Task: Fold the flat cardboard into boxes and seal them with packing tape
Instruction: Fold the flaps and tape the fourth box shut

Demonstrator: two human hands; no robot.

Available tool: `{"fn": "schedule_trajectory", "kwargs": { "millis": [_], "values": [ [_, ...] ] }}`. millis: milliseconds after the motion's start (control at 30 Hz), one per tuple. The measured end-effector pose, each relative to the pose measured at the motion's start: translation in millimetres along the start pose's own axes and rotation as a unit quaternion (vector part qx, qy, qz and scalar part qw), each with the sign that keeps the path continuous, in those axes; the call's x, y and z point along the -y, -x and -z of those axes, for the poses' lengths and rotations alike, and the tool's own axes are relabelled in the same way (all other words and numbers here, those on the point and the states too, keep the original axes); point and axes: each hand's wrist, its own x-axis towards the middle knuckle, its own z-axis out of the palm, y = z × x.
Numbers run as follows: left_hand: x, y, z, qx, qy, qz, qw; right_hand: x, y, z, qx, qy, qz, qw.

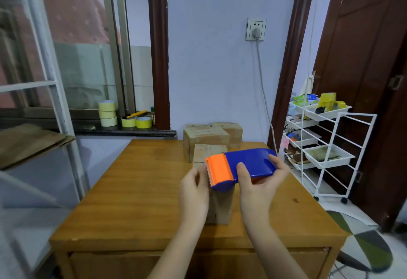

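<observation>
The box [220, 206] the person is working on stands upright near the middle of the wooden table [132, 190], but most of it is hidden: the tape dispenser [242, 168] covers its top, and the two hands cover its upper sides, so only its lower front shows between the wrists. The right hand [259, 190] grips the blue body of the dispenser from below, thumb lying across the top and fingertips curled over the far right edge. The orange cutter end points left, its toothed edge just beside the left hand [193, 190]. That hand has its fingers curled toward the blade; they seem to pinch something there, perhaps the tape end, but the blur makes it impossible to tell what, and no tape can be made out. Both forearms are cut off by the near edge of the view. Farther back on the table three closed boxes [207, 139] stand touching one another, the nearest partly behind the dispenser. Tape rolls [108, 113] sit stacked on the windowsill at far left, and a white wire cart [326, 137] stands to the right, its contents hard to identify.
</observation>
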Motion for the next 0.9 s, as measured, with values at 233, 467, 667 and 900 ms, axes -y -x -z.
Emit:
{"fn": "schedule_trajectory", "kwargs": {
  "millis": [233,467,667,900],
  "values": [
    [4,-5,4,-0.030,-0.043,-0.027,0.998,2,9,-9,0.006,0.007,0.006,1.000],
    [-3,-5,6,-0.032,-0.135,-0.072,0.988,14,0,-11,0.005,0.025,-0.006,1.000],
    [-10,-23,12,-0.020,-0.098,-0.026,0.995,18,-1,-19,-0.032,0.000,-0.029,0.999],
    [-14,-28,25,-0.038,-0.136,-0.046,0.989,19,-6,-22,-0.047,0.000,-0.027,0.999]
  ]
}}
